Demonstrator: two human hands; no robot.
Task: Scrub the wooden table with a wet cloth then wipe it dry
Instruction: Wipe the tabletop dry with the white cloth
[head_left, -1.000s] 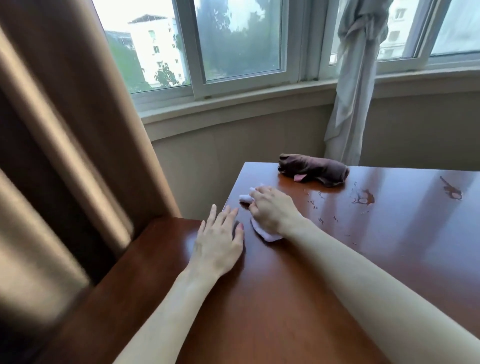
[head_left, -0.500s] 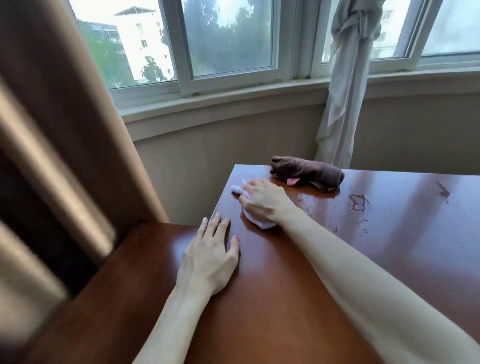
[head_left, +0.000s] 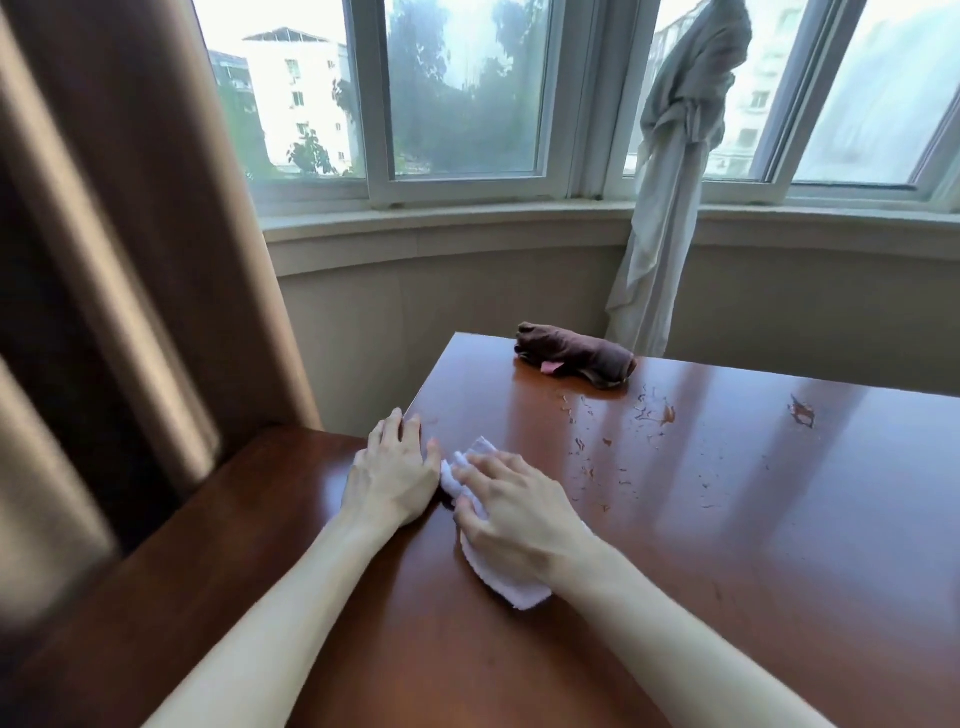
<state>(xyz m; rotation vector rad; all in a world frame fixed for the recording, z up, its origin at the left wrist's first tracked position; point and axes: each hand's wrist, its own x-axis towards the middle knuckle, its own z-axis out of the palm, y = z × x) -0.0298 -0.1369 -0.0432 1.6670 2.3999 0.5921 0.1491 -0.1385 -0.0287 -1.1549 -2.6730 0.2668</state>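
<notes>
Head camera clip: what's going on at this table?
A person is wiping a wooden table. The right hand presses a white cloth flat near the table's left edge, and the left hand rests on the wood beside it. A rolled brown cloth lies untouched at the far edge; reddish smears remain.

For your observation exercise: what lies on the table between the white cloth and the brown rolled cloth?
Head view: between white cloth and brown rolled cloth, bare wet tabletop with scattered reddish smears.

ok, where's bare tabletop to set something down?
Free: near right of the table, beyond the right hand. Crowded: the left edge, with the left hand and white cloth; the far edge has a brown towel and wet smears.
</notes>
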